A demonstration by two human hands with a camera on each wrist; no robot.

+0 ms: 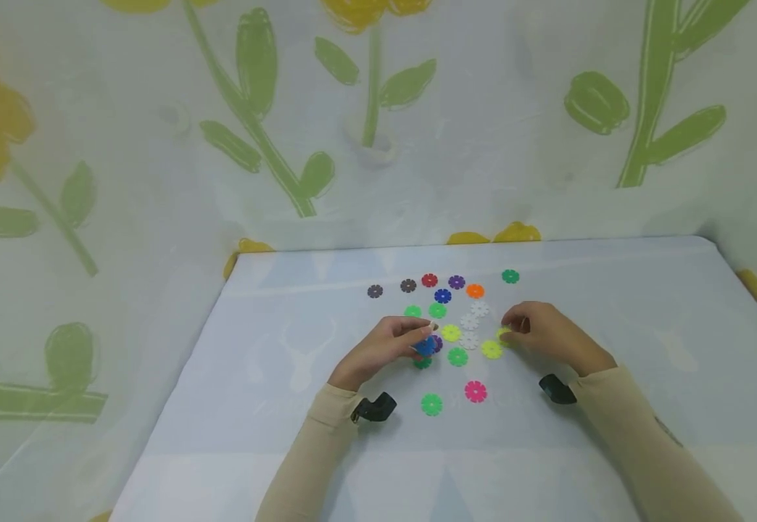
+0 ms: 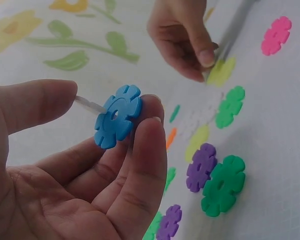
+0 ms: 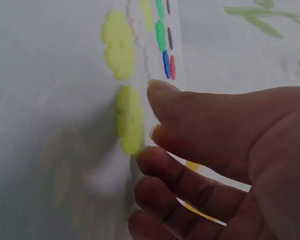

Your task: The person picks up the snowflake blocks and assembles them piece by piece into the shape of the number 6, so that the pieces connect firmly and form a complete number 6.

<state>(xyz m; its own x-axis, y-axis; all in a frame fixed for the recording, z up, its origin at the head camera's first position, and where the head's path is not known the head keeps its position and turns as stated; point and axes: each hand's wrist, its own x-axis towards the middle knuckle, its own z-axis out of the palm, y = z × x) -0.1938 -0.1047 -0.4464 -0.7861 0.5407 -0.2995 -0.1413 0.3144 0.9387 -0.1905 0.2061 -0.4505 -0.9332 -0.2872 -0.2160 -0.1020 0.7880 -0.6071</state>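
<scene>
A big cloth with yellow flowers and green leaves (image 1: pixel 483 145) hangs behind the table (image 1: pixel 222 406). The table is pale and has lots of bright flower-shaped pieces on it. Two hands reach over them, apart from each other. The left hand (image 1: pixel 381 348) pinches a blue piece (image 2: pixel 118 122) up above the table, with its thumb on a thin white piece (image 2: pixel 90 104) that touches the blue one. The right hand (image 1: pixel 548 333) has its fingertips at a yellow piece (image 3: pixel 130 120), but the view is murky, so I can't tell if it grips it. Another yellow piece (image 3: pixel 119 45) lies just beside that one. Under the left hand, a dark green piece (image 2: pixel 223 185) touches a purple piece (image 2: pixel 201 167).

The white piece could slip off if the thumb pushes it sideways. The yellow one could slide away, because it is thin and hard to pinch.
</scene>
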